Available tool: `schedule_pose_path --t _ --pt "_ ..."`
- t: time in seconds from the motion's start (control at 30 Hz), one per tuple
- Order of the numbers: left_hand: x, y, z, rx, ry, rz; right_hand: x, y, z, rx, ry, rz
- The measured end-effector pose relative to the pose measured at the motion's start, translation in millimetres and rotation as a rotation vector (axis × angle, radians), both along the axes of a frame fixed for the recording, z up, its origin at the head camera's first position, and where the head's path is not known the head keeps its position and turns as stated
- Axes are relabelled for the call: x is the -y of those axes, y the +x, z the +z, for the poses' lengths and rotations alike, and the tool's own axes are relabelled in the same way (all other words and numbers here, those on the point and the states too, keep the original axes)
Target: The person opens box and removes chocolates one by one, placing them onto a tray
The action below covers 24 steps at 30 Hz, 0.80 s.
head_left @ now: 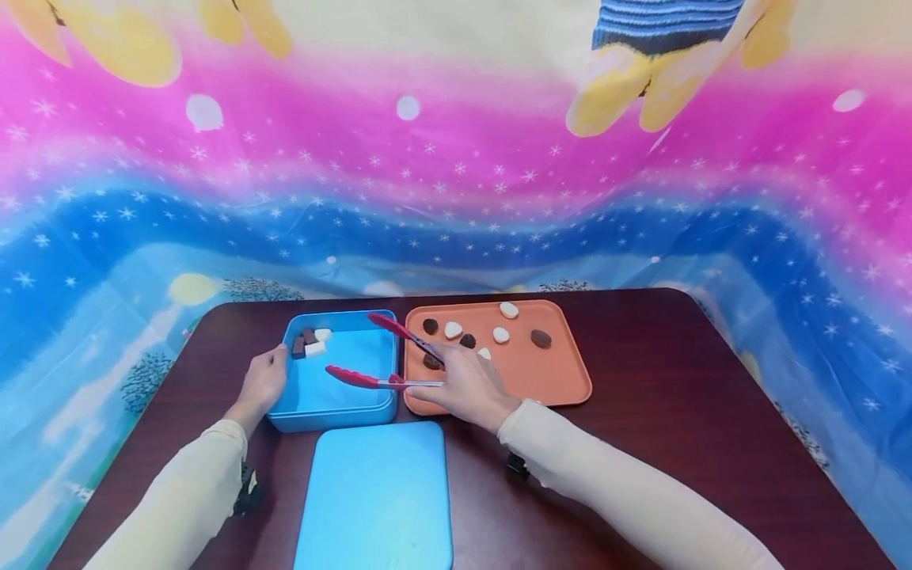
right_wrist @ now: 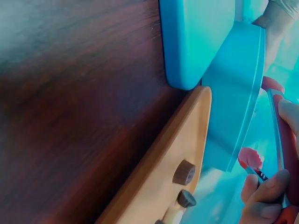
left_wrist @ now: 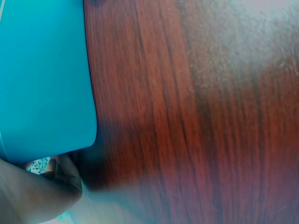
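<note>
In the head view my left hand (head_left: 264,384) grips the left wall of an open blue box (head_left: 331,419). Dark brown and white chocolate-like pieces (head_left: 309,345) lie in the box's far left corner. My right hand (head_left: 470,388) holds tongs (head_left: 356,377) with red tips, their arms spread wide over the box and nothing between them. Part of the right hand overlaps the orange tray (head_left: 556,380), where several dark and white pieces lie, among them a brown oval one (head_left: 541,339). The right wrist view shows fingers (right_wrist: 268,196) around the tongs.
A flat blue lid (head_left: 378,499) lies on the dark wooden table (head_left: 641,380), in front of the box. The tray stands close against the box's right side. A patterned cloth (head_left: 456,182) hangs behind the table and along its sides.
</note>
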State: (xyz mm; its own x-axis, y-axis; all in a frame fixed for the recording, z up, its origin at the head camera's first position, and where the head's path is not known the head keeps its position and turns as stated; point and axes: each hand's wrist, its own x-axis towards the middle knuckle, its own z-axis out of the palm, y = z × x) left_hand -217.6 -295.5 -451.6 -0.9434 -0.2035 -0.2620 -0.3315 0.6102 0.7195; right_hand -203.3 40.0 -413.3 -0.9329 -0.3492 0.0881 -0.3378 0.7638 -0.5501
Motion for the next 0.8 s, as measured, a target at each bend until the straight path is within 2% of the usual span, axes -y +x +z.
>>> schedule_pose_path --t 0.23,0.6,0.8 --pt "-1.1 -0.8 -0.3 -0.007 -0.012 0.016 20.8 -5.1 -1.9 -0.043 0.07 0.035" --pt "2.0 -1.0 0.1 0.013 -0.019 0.005 50.3 -12.9 -4.4 0.003 0.175 -0.007" --pt "-0.2 -2.0 -1.1 -0.003 -0.02 0.0 61.4 -16.1 -3.6 -0.027 0.263 0.006"
